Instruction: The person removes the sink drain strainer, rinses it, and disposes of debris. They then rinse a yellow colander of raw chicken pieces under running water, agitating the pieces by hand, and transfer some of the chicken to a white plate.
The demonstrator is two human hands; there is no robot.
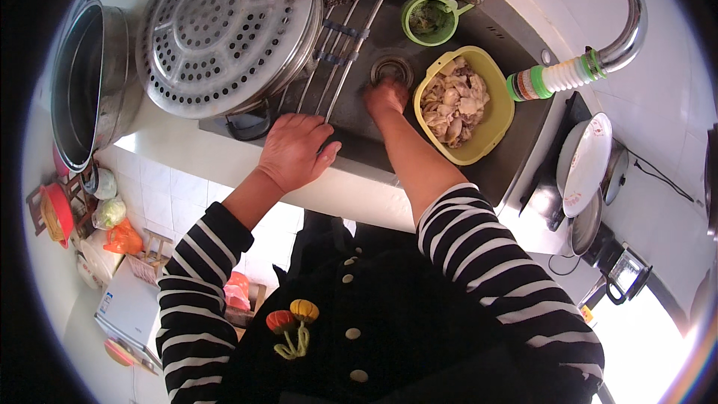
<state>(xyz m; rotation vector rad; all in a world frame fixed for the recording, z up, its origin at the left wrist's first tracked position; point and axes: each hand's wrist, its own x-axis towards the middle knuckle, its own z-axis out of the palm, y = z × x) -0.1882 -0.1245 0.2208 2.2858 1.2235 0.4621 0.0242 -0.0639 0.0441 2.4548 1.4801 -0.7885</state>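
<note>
My left hand (297, 148) rests palm down on the sink's front rim, at the near end of a metal roll-up drying rack (339, 59). Its thumb is spread, and I see nothing held in it. My right hand (387, 100) reaches down into the dark sink (359, 106) at the round drain (392, 67); its fingers are blurred and partly hidden. Right beside that hand stands a yellow plastic basin (501, 123) with pieces of pale raw meat (455, 101), apparently chicken. Behind it, a green sink strainer (431, 39) holds dark scraps.
A perforated metal steamer tray (224, 31) lies on stacked pots to the left, near a large metal pot (78, 84). A chrome faucet (634, 17) with a ribbed extension (566, 74) arches over the sink's right side. White bowls (586, 165) stand farther right.
</note>
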